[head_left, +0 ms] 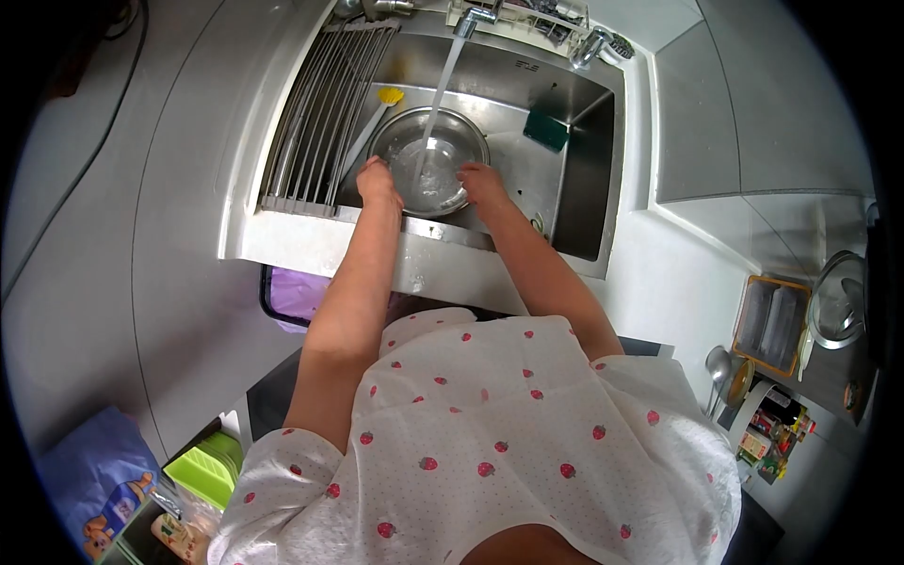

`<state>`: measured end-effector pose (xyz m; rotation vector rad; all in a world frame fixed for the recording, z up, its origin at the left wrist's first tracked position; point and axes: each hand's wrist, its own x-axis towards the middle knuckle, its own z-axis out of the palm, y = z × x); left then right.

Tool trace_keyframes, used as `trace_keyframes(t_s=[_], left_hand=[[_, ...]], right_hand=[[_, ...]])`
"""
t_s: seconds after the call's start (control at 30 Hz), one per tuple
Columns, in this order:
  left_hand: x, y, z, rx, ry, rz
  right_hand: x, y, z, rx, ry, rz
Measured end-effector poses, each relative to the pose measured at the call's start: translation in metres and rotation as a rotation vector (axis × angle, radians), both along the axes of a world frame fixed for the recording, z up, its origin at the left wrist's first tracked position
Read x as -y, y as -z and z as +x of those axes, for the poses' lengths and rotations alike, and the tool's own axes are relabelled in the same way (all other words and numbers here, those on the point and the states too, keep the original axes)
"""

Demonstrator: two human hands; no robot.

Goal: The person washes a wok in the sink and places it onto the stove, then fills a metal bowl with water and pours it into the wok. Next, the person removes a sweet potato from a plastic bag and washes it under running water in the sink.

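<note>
A round stainless steel bowl [452, 202] sits in the metal sink [513, 179], with water inside. A stream from the tap [468, 21] falls into it. My left hand [379, 181] is closed on the bowl's left rim, its fingertips partly hidden. On the opposite side, my right hand [482, 185] grips the right rim with bent fingers. Left of the bowl leans a white-handled brush [365, 137] with a yellow head [390, 95]. A dark green sponge [545, 131] rests against the sink's right side.
A roll-up drying rack [315, 118] covers the sink's left part. Behind the tap stands a white rack [527, 24] with small items. A purple-lined bin [297, 294] is below the counter at left. Ladles [718, 363] and a pot lid [836, 299] are at right.
</note>
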<state>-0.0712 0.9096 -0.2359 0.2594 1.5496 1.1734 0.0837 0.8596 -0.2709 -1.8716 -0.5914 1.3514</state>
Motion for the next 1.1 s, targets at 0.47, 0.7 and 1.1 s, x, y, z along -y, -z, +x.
trace_keyframes(t_s=[0.47,0.7,1.1], left_hand=[[-0.004,0.024,-0.008,0.046,-0.027,0.034],[0.002,0.011,-0.007,0.024,0.012,0.008],[0.012,-0.014,-0.007,0.056,0.045,-0.01]], right_hand=[[0.005,-0.009,-0.001,-0.107,-0.01,0.052],[0.008,-0.017,-0.003,-0.085,0.026,0.049],[0.008,-0.028,-0.006,-0.117,0.04,0.055]])
